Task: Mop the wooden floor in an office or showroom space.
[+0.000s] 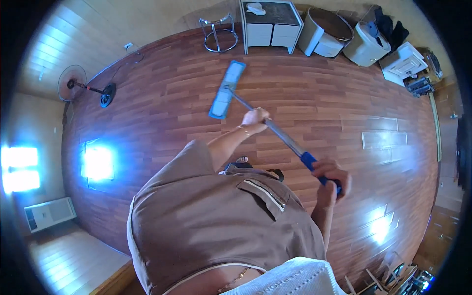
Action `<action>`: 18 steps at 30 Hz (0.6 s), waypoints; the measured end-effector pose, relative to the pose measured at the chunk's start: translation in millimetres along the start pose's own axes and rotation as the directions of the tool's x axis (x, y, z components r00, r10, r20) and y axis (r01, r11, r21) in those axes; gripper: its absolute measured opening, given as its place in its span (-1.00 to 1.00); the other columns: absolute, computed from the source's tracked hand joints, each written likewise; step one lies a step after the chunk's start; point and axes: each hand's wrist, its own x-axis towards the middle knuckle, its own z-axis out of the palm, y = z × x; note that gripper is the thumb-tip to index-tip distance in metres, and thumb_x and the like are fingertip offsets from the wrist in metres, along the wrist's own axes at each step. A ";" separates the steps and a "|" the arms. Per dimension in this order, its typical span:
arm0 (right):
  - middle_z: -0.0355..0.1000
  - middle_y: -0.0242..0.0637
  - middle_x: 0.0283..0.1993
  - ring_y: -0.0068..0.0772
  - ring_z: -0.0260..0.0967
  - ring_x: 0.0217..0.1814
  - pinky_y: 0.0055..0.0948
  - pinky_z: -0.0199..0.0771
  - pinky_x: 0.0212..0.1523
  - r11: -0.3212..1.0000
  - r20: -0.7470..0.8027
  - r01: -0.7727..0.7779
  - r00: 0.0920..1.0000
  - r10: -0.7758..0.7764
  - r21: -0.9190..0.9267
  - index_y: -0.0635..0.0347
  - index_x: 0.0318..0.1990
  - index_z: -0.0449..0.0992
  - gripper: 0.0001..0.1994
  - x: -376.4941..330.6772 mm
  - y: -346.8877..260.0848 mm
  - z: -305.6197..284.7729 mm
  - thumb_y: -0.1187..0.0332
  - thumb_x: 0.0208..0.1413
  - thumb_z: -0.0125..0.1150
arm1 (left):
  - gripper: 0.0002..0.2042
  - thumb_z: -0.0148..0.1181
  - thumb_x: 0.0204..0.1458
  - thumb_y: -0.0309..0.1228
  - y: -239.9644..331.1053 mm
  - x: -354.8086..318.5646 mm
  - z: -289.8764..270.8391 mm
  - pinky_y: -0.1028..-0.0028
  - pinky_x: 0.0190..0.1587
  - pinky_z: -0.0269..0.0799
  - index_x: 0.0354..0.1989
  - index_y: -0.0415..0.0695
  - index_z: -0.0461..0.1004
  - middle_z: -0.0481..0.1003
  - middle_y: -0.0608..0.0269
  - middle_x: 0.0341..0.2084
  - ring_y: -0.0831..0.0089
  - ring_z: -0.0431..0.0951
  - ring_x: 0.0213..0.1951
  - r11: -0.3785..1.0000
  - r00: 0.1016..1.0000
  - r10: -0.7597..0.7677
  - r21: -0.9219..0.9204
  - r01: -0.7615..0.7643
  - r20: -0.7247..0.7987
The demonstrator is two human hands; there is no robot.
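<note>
A flat mop (235, 76) with a long blue head lies against the wooden floor ahead of me, its metal pole slanting back toward my right side. Partway along the pole, my left hand (256, 118) is closed around it. My right hand (334, 176) wraps the blue grip at the pole's upper end. The mop head is turned lengthwise, its far end pointing toward the white cabinet.
A metal stool frame (219, 34) and a white cabinet (272, 32) stand along the far wall. Farther right are a round-topped cabinet (326, 30), a white bin-like seat (365, 46) and a small white cabinet (407, 61). A standing fan (88, 87) is at left.
</note>
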 end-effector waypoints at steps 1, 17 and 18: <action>0.46 -0.07 -0.52 -0.07 0.44 -0.41 -0.09 0.42 -0.24 0.996 0.087 -0.057 0.995 0.052 0.061 0.28 -0.39 0.38 -0.80 3.2 4.1 13.0 0.30 0.07 0.10 | -0.75 0.16 -0.08 -0.21 -18.5 -12.9 -15.0 0.14 -0.37 0.40 -0.62 -0.11 0.40 0.45 0.07 -0.54 0.04 0.49 -0.38 1.000 0.999 -0.021 0.004 0.021 -0.047; 0.38 -0.29 -0.53 -0.24 0.38 -0.27 -0.18 0.26 0.02 0.770 0.711 -0.584 0.654 0.258 0.257 0.23 -0.55 0.40 -0.85 -38.8 43.3 104.4 0.40 -0.01 0.08 | -0.79 0.22 -0.16 -0.28 -144.4 -223.6 -49.9 0.06 -0.39 0.40 -0.63 -0.09 0.37 0.43 -0.04 -0.54 -0.03 0.48 -0.40 0.890 0.866 -0.392 0.110 0.443 -0.311; 0.40 -0.29 -0.52 -0.22 0.39 -0.26 -0.15 0.23 0.05 0.782 0.712 -0.577 0.650 0.265 0.236 0.22 -0.57 0.41 -0.85 -36.7 35.2 100.2 0.40 -0.01 0.08 | -0.80 0.21 -0.16 -0.27 -139.7 -227.2 -47.8 0.06 -0.39 0.40 -0.63 -0.09 0.38 0.44 -0.01 -0.54 -0.02 0.48 -0.40 0.896 0.881 -0.376 0.130 0.425 -0.286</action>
